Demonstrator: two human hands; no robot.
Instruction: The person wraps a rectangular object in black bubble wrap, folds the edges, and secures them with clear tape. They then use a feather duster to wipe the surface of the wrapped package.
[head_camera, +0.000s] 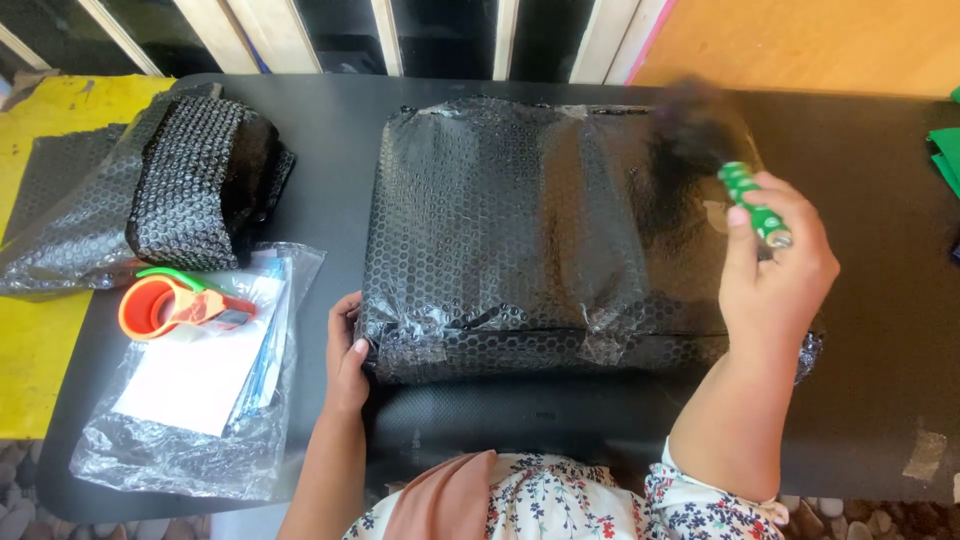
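Observation:
A large flat parcel wrapped in black bubble wrap and taped at its corners lies on the black table. My left hand rests against the parcel's near left corner. My right hand is raised over the parcel's right end and grips the green patterned handle of a brush. The brush's dark bristle head is blurred above the parcel's far right corner.
A loose bundle of black bubble wrap lies at the far left. An orange and green tape dispenser sits on a clear plastic bag with white paper. A yellow surface borders the table's left. Green paper shows at the right edge.

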